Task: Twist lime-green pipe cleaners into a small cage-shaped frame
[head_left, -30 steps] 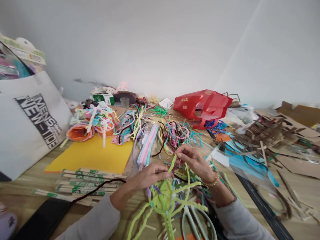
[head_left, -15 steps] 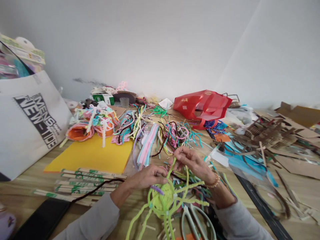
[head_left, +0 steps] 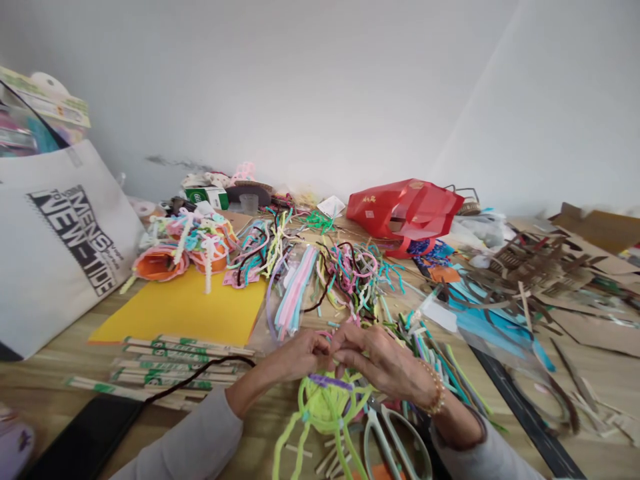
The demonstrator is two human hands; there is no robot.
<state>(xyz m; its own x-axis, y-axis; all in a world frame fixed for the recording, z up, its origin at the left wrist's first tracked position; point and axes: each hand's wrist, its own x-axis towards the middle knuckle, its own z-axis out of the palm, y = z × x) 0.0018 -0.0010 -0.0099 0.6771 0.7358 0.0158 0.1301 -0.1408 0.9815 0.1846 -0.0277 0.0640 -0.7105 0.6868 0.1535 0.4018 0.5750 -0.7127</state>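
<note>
A yellow-green pipe-cleaner piece, round in the middle with several long legs hanging down, lies below my hands. Across its top runs a short purple pipe cleaner. My left hand is closed in a pinch at the piece's upper edge. My right hand, with a beaded bracelet at the wrist, is pinched right against the left. Both grip the piece's pipe-cleaner stems, though the fingertips hide the exact point. Pale-handled scissors lie just right of the piece.
Behind my hands is a tangle of coloured pipe cleaners. To the left lie yellow sheets, paper-wrapped chopsticks and a black phone. A white bag stands far left, a red bag at the back. Brown woven strips are piled right.
My right hand has come down and left to meet my left hand. The upright green stem it held is now covered by fingers. The green piece has turned and tilted slightly.
</note>
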